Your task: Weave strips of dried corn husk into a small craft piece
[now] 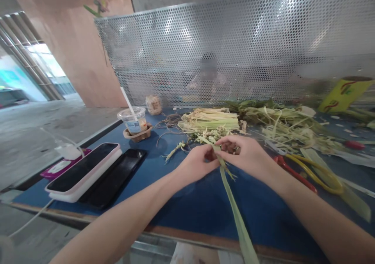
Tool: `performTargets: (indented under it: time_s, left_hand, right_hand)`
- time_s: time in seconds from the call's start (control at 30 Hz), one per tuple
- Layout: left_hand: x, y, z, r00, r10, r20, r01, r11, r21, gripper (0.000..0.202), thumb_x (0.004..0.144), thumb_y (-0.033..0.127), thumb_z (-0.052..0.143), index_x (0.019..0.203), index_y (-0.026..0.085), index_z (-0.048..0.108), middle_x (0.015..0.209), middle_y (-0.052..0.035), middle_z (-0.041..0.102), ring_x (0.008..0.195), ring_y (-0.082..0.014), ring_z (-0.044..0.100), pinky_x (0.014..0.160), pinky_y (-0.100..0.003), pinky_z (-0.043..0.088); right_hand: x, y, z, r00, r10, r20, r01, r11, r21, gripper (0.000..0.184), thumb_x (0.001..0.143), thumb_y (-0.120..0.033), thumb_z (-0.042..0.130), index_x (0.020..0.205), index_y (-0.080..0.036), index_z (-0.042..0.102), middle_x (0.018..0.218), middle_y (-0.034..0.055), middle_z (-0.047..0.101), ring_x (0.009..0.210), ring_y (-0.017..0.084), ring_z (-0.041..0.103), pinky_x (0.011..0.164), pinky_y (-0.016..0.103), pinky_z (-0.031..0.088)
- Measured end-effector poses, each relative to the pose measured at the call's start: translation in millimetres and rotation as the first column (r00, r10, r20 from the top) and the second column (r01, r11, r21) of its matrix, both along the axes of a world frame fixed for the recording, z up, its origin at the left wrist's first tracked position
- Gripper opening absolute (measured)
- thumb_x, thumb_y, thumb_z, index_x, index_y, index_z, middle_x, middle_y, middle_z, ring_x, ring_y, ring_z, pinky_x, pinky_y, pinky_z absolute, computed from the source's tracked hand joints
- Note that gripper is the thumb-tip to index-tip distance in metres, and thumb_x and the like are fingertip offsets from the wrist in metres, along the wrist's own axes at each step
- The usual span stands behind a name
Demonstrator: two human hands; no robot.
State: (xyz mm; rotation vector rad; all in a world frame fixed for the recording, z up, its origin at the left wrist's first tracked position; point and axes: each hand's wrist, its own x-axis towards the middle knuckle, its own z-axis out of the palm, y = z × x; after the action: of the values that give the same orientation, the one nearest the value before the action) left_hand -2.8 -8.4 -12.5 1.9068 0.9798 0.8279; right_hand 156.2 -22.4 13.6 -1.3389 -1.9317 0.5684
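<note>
bare left hand [202, 159] and bare right hand [243, 151] are clamping a long flat pale-green leaf strip [236, 209] in fingertip pinches over the flat blue tabletop [183, 203], tail pointing toward five o'clock. likely light, limp, tearing easily; pinching flat near the upper end seems best.

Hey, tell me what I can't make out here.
Head view:
Pinched part of the pale-green leaf strip: partly hidden by left hand and right hand.
Its lower end: cut off by bottom edge.
Print on the clear plastic cup: too small.
Details behind the silver perforated metal screen: blurred.
</note>
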Motion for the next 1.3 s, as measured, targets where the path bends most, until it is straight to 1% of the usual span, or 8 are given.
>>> performTargets:
  time_s: [0.07,0.2,0.37,0.47,0.7,0.87,1.07,1.3]
  left_hand:
    - [0.9,-1.3,1.5,1.0,0.025,-0.015,-0.025,1.0,0.007,0.013,0.07,0.027,0.058,0.068,0.014,0.055,0.062,0.0004,0.053,0.06,-0.0111,0.049,0.055,-0.022,0.038]
    - [6.2,-4.4,6.2,0.984,0.041,0.176,0.014,0.954,-0.299,0.013,0.07,0.025,0.058,0.077,0.013,0.059,0.071,-0.0044,0.06,0.063,-0.0125,0.054,0.053,-0.022,0.042]
    - [8.3,-3.2,10.1,0.786,0.266,0.558,0.094,0.841,-0.532,0.008,0.068,0.02,0.062,0.072,0.014,0.058,0.074,-0.0056,0.062,0.068,-0.0142,0.059,0.058,-0.026,0.047]
    - [5.2,-0.4,11.7,0.706,0.326,0.629,0.084,0.843,-0.532,0.01,0.069,0.02,0.063,0.075,0.016,0.057,0.077,-0.006,0.065,0.074,-0.0164,0.061,0.06,-0.027,0.047]
    - [3.6,0.3,5.9,0.769,0.293,0.569,-0.061,0.919,-0.391,0.02,0.067,0.027,0.067,0.083,0.016,0.063,0.086,-0.0047,0.067,0.081,-0.0142,0.06,0.064,-0.022,0.042]
    - [6.1,-3.5,8.6,0.759,0.317,0.568,-0.031,0.89,-0.455,0.025,0.066,0.024,0.068,0.089,0.016,0.061,0.088,-0.0062,0.067,0.084,-0.016,0.061,0.065,-0.023,0.042]
    - [4.5,0.2,8.9,0.674,0.391,0.626,0.008,0.845,-0.535,0.025,0.065,0.029,0.07,0.085,0.016,0.06,0.085,-0.0067,0.067,0.083,-0.0172,0.061,0.063,-0.024,0.042]
    - [2.9,0.4,15.6,0.574,0.417,0.705,-0.057,0.879,-0.474,0.03,0.062,0.029,0.072,0.088,0.02,0.059,0.078,0.0004,0.065,0.069,-0.0113,0.058,0.051,-0.019,0.037]
  right_hand:
    - [0.0,0.8,0.7,0.999,-0.001,-0.05,-0.003,0.997,-0.08,0.019,0.069,-0.025,0.059,0.084,-0.016,0.064,0.071,0.0031,0.065,0.064,0.014,0.059,0.058,0.025,0.048]
    - [3.8,4.7,1.5,0.964,0.042,-0.262,-0.108,0.964,-0.242,0.025,0.071,-0.026,0.059,0.093,-0.014,0.063,0.083,0.0066,0.068,0.07,0.017,0.063,0.058,0.026,0.051]
    - [10.8,8.5,4.9,0.916,0.127,-0.382,-0.193,0.971,-0.139,0.038,0.073,-0.023,0.059,0.11,-0.014,0.056,0.086,0.0047,0.066,0.079,0.015,0.062,0.074,0.029,0.05]
    - [12.3,8.7,6.5,0.91,0.151,-0.386,-0.193,0.979,-0.072,0.043,0.073,-0.023,0.058,0.115,-0.014,0.052,0.086,0.0042,0.063,0.079,0.014,0.061,0.076,0.029,0.049]
    - [6.6,10.8,-8.8,0.985,0.061,-0.16,-0.049,0.996,0.08,0.02,0.072,-0.031,0.06,0.087,-0.019,0.056,0.077,0.0026,0.059,0.068,0.015,0.056,0.062,0.029,0.048]
    - [5.3,13.6,-13.7,0.976,0.033,-0.217,0.029,0.96,0.279,0.007,0.074,-0.027,0.056,0.08,-0.022,0.058,0.104,0.0075,0.051,0.104,0.022,0.048,0.078,0.034,0.045]
    - [6.0,5.6,-4.1,0.953,0.225,-0.202,-0.143,0.925,0.352,0.006,0.072,-0.02,0.059,0.072,-0.023,0.053,0.115,0.0062,0.043,0.122,0.022,0.033,0.093,0.039,0.034]
    - [12.3,3.0,0.8,0.933,0.356,-0.053,-0.324,0.894,0.308,0.019,0.079,-0.013,0.044,0.064,-0.021,0.052,0.128,0.0036,0.038,0.119,0.021,0.036,0.098,0.041,0.03]
